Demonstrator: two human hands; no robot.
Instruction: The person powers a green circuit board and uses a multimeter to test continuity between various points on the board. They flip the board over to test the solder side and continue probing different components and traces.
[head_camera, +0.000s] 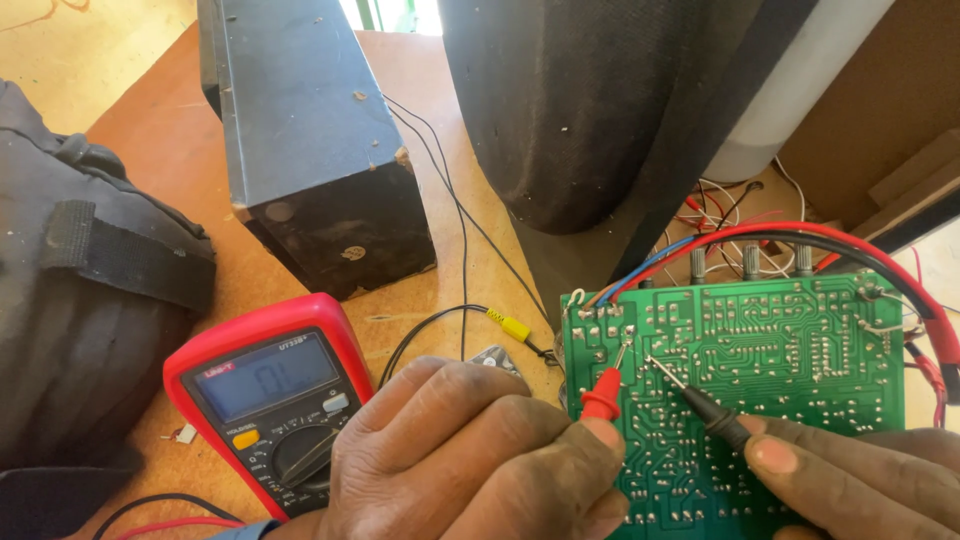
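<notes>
The left hand (470, 460) is closed in a pinch on the red probe (603, 392), whose metal tip rests on a solder joint near the upper left of the green board (780, 340). The right hand (860, 475), coming in from 4 o'clock, is closed the same way on the black probe (712, 410), its needle slanting toward 10 o'clock onto a joint just beside the red tip. The two tips sit near each other but apart. The board lies solder side up, at 3 o'clock from the meter (270, 400), which has a red case and a lit display and lies just beside the left wrist. Red, blue and black wires (800, 235) loop over the board's far edge, and a yellow-tipped lead (512, 326) lies at 9 o'clock from it. A dark box (310, 150) stands at 12 o'clock from the meter, a black bag (80, 300) at 9 o'clock. The joints are packed tightly, so the likely trouble is a tip sliding off and bridging two neighbours, giving a false reading or a short if the board is powered. A small tremor, or a glance away to the display, could cause it; the left forearm could also nudge the meter.
</notes>
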